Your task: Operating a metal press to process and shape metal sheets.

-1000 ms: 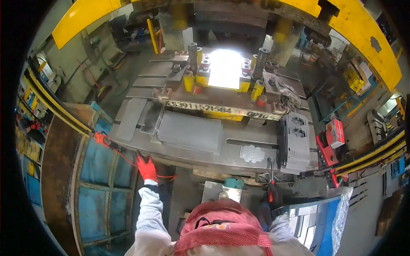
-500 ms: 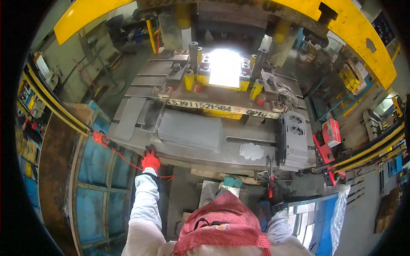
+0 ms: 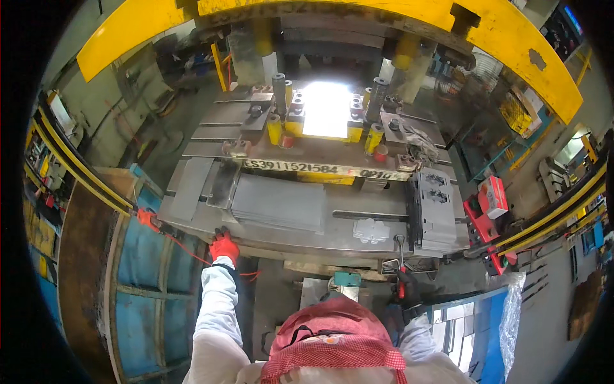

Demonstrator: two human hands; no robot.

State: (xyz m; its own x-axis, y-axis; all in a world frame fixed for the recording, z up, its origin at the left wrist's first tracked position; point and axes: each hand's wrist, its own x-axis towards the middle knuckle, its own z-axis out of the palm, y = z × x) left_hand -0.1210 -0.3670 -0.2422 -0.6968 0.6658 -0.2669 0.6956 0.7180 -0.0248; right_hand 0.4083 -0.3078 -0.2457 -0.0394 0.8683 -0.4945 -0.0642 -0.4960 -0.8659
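My left hand (image 3: 224, 248), in a red glove with dark fingertips, rests with fingers apart on the front edge of the metal press bed (image 3: 307, 239). Low on the right, my right hand (image 3: 411, 289), in a dark glove, is closed around a red-handled tool (image 3: 401, 276). Its metal shaft points up to a round head at the bed's front edge. Just left of that head lies a small pile of cut metal pieces (image 3: 371, 231). Flat grey sheets (image 3: 278, 203) are stacked at centre-left. Formed metal parts (image 3: 437, 214) stand stacked at the right.
Behind the stacks is a die (image 3: 358, 168) with yellow posts and a bright glowing opening. A yellow press frame (image 3: 511, 45) arches overhead. Yellow-black guard bars (image 3: 83, 160) flank both sides. A blue-panelled bin (image 3: 144, 256) stands left; a red-white box (image 3: 492, 197) sits right.
The view has shifted slightly, so the bed appears a little lower and further left. Both hands keep about the same places, and slightly more of the tool's red handle shows.
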